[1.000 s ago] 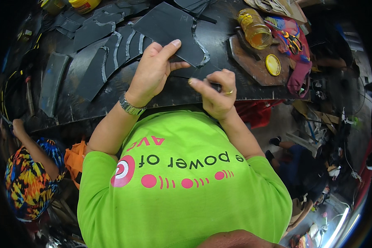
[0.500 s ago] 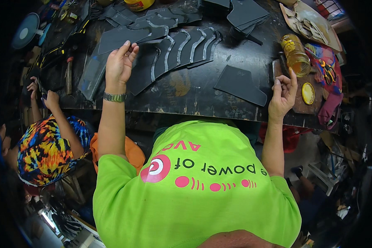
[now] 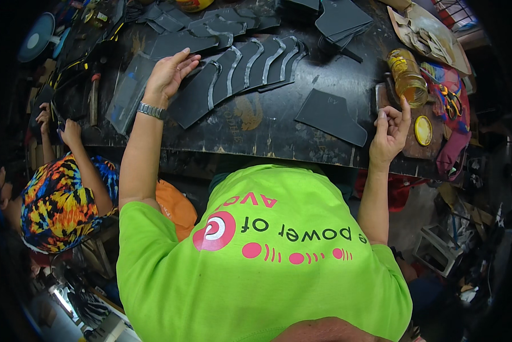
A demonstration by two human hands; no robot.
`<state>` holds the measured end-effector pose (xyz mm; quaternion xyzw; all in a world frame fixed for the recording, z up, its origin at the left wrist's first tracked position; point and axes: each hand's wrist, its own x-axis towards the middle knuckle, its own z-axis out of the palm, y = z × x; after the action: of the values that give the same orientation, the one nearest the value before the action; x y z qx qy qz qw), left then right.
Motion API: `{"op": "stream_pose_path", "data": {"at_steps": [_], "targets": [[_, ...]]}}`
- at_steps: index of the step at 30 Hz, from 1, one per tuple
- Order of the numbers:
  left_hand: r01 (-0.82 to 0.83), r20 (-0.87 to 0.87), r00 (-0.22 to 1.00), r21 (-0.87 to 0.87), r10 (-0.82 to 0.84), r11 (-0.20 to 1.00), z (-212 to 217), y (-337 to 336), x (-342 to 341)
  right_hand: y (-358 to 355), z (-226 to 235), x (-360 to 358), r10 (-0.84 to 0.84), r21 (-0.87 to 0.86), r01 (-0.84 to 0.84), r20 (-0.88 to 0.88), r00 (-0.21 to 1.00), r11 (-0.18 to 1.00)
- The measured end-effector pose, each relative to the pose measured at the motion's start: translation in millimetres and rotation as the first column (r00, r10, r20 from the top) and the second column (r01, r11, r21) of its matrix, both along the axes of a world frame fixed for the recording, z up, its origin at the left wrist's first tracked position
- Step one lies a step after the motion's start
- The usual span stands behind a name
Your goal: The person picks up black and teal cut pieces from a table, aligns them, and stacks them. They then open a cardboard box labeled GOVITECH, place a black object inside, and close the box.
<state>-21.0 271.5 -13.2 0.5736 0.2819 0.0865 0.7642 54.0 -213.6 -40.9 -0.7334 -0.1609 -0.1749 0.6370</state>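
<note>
My left hand [image 3: 171, 75], a metal watch on its wrist, is open beside a dark flat cut piece [image 3: 183, 43] on the black table. Its fingers extend near that piece's lower edge and do not grip it. To its right lies a fanned row of dark curved pieces [image 3: 250, 65] with shiny pale strips along their edges. My right hand [image 3: 390, 134] hovers at the table's right front, index finger raised with a yellowish tip, the others loosely curled. Nothing shows in its grasp. Left of it lies a single dark piece [image 3: 331, 118]; above it, a glass jar [image 3: 408, 77] of yellowish liquid lies tilted.
A yellow lid [image 3: 423, 130] rests on a brown board beside orange-handled scissors [image 3: 451, 102]. Stacked dark pieces [image 3: 342, 23] occupy the far side. A hammer [image 3: 95, 97] and a clear sheet [image 3: 126, 97] lie at left. Another person [image 3: 68, 202] works at the far left.
My left hand has let go of the dark flat piece, which now lies farther back among the others. The hand has turned and its fingers have spread. My right hand has barely moved.
</note>
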Motion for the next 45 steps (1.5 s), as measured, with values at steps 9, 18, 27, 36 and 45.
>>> {"op": "stream_pose_path", "data": {"at_steps": [9, 18, 27, 36, 45], "targets": [[0.105, -0.170, 0.982, 0.848, 0.078, 0.520, 39, -27, -38, 5, -2, 3, -0.040, 0.087, 0.036, 0.045, 0.998, 0.996], [0.139, 0.003, 0.838, 0.966, -0.545, 0.219, 40, -211, -19, 2, 11, 6, -0.244, -0.198, 0.306, 0.286, 0.927, 0.931], [0.250, -0.172, 0.869, 0.962, -0.465, 0.112, 12, -250, 7, -33, 42, 7, -0.347, -0.642, 0.402, 0.219, 0.912, 0.653], [0.349, 0.158, 0.860, 0.510, -0.485, 0.786, 12, -250, 10, -26, 56, 3, -0.307, -0.753, 0.351, 0.206, 0.929, 0.556], [0.366, 0.309, 0.888, -0.024, -0.342, 0.930, 23, -234, 5, 15, 85, -36, 0.277, -0.036, -0.298, -0.279, 0.920, 0.954]]}}
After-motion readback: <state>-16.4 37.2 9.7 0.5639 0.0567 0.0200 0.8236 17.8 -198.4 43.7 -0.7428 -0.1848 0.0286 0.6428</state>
